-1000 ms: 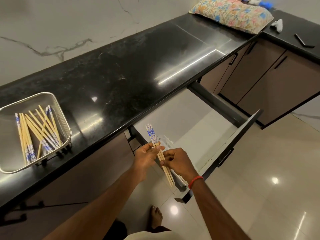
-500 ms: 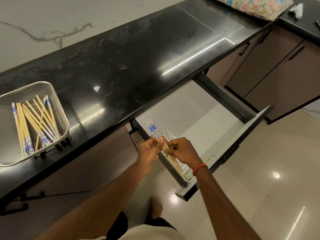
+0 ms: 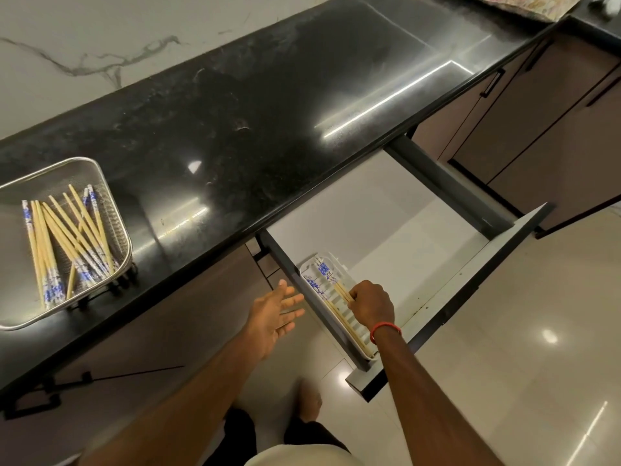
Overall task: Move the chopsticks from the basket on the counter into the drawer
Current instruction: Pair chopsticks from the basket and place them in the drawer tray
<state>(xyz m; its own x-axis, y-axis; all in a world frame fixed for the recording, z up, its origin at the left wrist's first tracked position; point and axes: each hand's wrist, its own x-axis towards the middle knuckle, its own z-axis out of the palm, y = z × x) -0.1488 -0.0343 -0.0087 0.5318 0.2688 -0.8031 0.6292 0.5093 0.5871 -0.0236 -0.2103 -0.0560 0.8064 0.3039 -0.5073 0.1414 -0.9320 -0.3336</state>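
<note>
The right hand has its fingers clamped on a few chopsticks, lowering them into the white tray in the open drawer; the left hand hangs empty, fingers apart. Released crooked, they could roll off the ridges. More chopsticks wait in the basket on the glossy black desk, marble wall behind

Glossy black stone counter, metal mesh basket, wooden chopsticks

Red wristband, bare forearms
</note>
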